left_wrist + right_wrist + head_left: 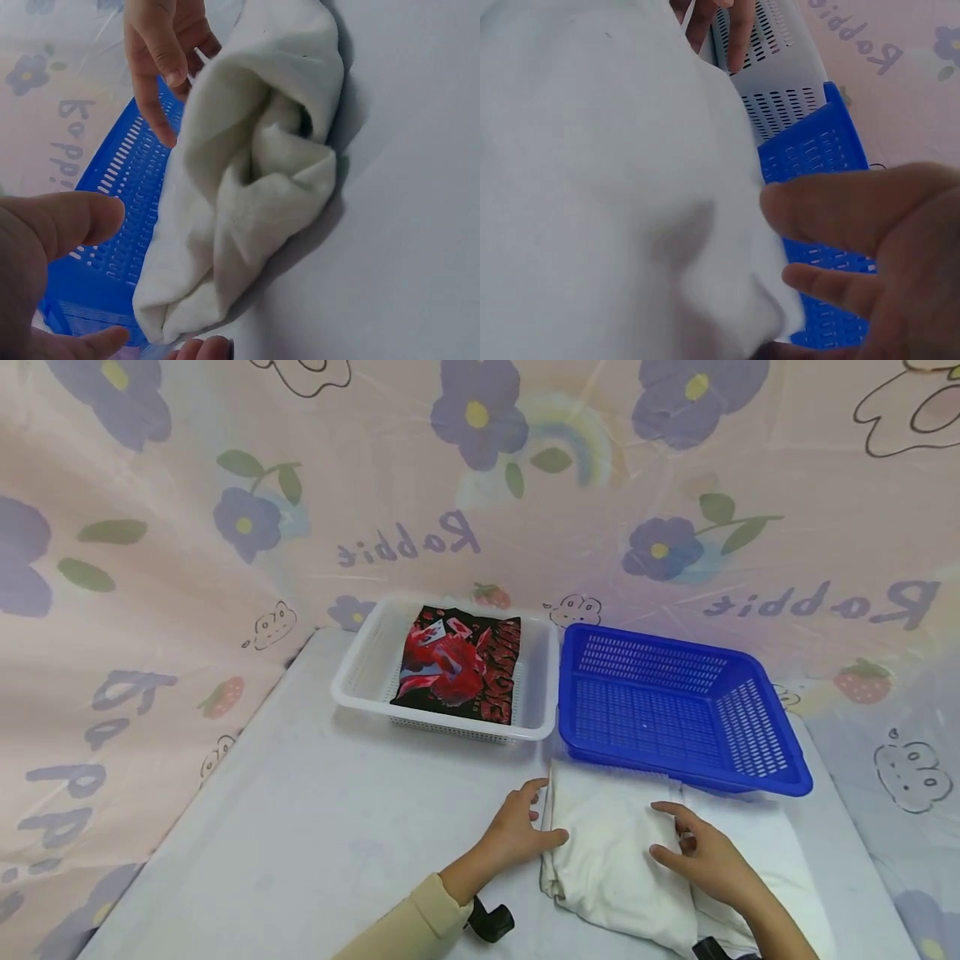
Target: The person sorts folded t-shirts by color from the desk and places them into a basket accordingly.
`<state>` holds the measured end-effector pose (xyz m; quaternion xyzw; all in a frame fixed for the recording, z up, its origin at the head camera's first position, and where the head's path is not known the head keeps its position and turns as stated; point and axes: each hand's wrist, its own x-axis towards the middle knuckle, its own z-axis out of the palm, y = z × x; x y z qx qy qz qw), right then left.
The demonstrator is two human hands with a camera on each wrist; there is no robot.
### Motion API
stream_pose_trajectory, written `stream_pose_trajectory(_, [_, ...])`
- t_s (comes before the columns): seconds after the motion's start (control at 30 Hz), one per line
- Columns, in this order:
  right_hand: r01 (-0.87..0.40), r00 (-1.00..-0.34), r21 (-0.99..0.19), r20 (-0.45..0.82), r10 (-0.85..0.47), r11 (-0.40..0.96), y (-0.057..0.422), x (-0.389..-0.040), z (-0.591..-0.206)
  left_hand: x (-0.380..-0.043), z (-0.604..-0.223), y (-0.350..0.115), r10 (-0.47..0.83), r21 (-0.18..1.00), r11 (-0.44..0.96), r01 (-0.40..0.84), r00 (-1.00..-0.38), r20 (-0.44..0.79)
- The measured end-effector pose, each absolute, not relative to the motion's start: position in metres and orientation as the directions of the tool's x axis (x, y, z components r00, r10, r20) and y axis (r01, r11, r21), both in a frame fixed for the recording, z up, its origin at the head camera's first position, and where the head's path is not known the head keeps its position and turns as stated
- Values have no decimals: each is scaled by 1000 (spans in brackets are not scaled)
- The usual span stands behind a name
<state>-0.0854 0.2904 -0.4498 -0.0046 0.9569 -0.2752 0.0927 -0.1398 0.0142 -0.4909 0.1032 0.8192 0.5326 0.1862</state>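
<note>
Flanking a folded white cloth point(607, 852) on the surface's point(315, 827) near right, below the blue basket's near side, left hand point(517, 831) and right hand point(705, 856) extend forward, each grip spread apart.

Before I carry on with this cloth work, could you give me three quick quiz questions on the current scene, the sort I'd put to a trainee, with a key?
1. Multiple choice: what is the main colour of the print on the black cloth in the white plastic basket? A: green; B: red; C: yellow.
2. True or false: the folded white cloth lies outside the blue plastic basket.
3. Short answer: in the head view, which hand is nearer the white plastic basket?

Key:
1. B, red.
2. True; it is on the camera's side of the blue plastic basket.
3. The left hand.
</note>
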Motion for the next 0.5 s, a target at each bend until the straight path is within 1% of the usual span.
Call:
stream_pose_trajectory(0.27, [36,-981,-555,-179,-77,831,283,-89,-454,-138,-493,25,402,923,381,-56,-889,-220])
stream_pose_trajectory(0.43, [29,-982,-582,-168,-85,812,278,-89,-456,-138,-496,31,469,958,275,-75,-860,-202])
stream_pose_trajectory(0.5, [19,-984,-595,-153,-90,804,277,-89,-457,-138,-498,33,481,965,253,-66,-857,-184])
